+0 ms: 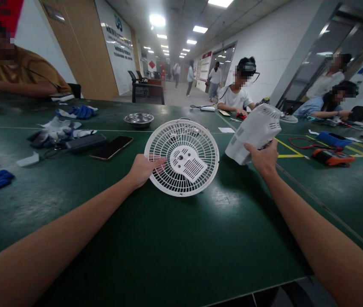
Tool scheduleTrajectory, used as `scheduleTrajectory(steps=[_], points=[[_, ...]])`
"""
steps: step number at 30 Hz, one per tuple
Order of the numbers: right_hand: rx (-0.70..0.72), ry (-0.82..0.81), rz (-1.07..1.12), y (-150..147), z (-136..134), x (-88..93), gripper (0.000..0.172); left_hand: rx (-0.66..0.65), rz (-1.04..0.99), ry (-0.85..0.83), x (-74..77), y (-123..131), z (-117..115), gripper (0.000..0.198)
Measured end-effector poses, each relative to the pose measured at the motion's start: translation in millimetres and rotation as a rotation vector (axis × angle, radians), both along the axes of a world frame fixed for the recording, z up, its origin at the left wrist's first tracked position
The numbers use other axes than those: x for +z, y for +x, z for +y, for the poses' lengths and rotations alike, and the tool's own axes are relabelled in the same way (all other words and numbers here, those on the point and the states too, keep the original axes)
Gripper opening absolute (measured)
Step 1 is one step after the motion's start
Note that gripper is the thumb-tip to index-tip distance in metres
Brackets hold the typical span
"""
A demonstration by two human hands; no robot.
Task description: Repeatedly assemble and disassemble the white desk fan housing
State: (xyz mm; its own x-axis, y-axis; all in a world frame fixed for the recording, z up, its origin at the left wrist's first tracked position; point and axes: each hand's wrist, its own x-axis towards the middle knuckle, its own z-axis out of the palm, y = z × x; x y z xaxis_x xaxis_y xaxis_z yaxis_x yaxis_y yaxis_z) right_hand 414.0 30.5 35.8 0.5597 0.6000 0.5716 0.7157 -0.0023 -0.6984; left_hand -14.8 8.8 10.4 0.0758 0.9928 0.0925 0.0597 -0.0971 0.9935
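Note:
A round white fan grille is held up over the green table, its slotted centre plate facing me. My left hand pinches the grille's left rim, with the thumb lying on the bars. To the right, my right hand is closed around a white plastic fan housing, which tilts to the right with vent slots at its upper end. The fingers behind the housing are partly hidden. Grille and housing are apart from each other.
On the green table, a metal bowl stands behind the grille. A phone, a dark case and blue gloves lie left. An orange meter lies right. Co-workers sit around the table.

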Motion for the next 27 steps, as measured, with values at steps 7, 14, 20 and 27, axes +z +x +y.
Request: scheduleTrajectory(steps=[7,14,20,27], points=[[-0.034,0.002,0.101,34,9,-10.2,0.081,0.021,-0.036,-0.042,-1.7,1,2,0.019],[0.054,0.111,0.092,34,11,-14.5,0.085,0.014,-0.036,-0.050,1.8,1,-1,0.016],[0.090,0.263,0.058,36,13,-12.2,0.075,0.024,-0.033,-0.059,3.9,2,-2,0.014],[0.112,0.242,0.028,38,10,-10.4,0.074,-0.009,-0.030,-0.043,-2.2,-3,2,0.017]])
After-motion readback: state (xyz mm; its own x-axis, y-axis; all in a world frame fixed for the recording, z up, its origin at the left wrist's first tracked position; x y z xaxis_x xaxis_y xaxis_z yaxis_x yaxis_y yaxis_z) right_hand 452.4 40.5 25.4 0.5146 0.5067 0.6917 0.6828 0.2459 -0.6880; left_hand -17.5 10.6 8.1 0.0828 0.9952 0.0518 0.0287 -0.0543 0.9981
